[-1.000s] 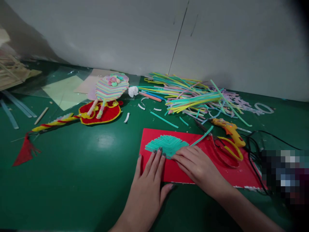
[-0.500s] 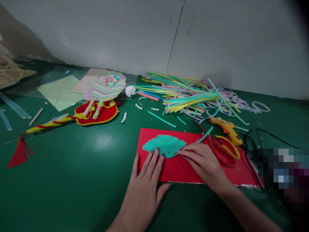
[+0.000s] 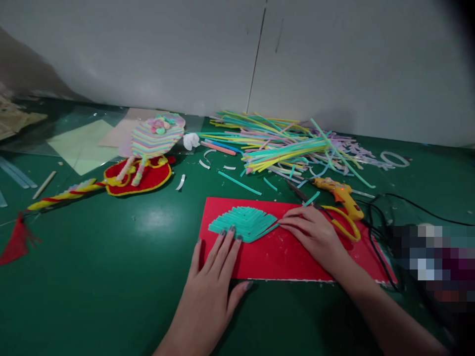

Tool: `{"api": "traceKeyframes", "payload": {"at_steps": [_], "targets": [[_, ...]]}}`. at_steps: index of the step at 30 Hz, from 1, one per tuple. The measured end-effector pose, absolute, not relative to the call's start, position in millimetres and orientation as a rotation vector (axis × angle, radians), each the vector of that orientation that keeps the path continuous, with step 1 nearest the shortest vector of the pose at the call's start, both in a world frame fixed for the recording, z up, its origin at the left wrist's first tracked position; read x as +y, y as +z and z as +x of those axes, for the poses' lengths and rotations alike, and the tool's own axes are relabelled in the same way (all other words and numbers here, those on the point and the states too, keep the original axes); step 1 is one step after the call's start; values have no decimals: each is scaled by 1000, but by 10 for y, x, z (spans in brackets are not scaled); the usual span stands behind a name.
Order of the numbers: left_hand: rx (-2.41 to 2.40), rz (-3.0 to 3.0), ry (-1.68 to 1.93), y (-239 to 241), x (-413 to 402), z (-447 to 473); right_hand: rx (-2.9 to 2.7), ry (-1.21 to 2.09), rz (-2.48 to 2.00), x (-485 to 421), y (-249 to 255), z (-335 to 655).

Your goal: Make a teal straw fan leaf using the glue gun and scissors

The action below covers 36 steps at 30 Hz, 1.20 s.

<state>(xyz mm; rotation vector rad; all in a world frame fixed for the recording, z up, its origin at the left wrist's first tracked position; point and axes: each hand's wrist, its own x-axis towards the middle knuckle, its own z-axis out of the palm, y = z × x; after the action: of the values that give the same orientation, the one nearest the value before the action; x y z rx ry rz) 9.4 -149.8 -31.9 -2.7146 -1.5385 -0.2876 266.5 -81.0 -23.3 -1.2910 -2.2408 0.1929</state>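
Observation:
A red sheet [image 3: 274, 259] lies flat on the green table [image 3: 111, 277] in front of me. On it sits a teal leaf shape [image 3: 243, 223] made of straw pieces. My left hand [image 3: 213, 282] lies flat and open on the sheet's near left part, fingertips touching the leaf's lower edge. My right hand [image 3: 315, 235] rests on the sheet to the right of the leaf, fingers stretched toward a teal straw [image 3: 309, 199] that runs from the leaf's tip. Yellow-handled scissors [image 3: 343, 225] lie just beyond that hand.
A heap of coloured straws [image 3: 282, 143] lies at the back by the white wall. A yellow glue gun [image 3: 339, 194] with black cords [image 3: 382, 222] sits at the right. A striped straw figure on a red base [image 3: 143, 165] and clear sheets [image 3: 77, 141] occupy the left.
My right hand has slid to the right, away from the leaf's lower edge toward the scissors. The left hand stays flat. The view has shifted slightly right.

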Motion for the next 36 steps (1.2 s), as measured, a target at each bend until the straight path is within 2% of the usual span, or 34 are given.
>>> {"api": "traceKeyframes", "payload": {"at_steps": [20,26,32,36], "targets": [[-1553,-2711,-271,-353,-1504,94,-2082,239,-1260,-782,-383,2595],[-1556,-2723,-297,-364,-1495,84,-1982,257,-1314,-840,-278,2663],[-1563,-2744,-363,-381,-1503,97,-1585,-167,-1726,-790,-183,3290],[-1653,-2772,-536,-354,-1489,66,-1338,-173,-2205,-638,-258,3794]]}}
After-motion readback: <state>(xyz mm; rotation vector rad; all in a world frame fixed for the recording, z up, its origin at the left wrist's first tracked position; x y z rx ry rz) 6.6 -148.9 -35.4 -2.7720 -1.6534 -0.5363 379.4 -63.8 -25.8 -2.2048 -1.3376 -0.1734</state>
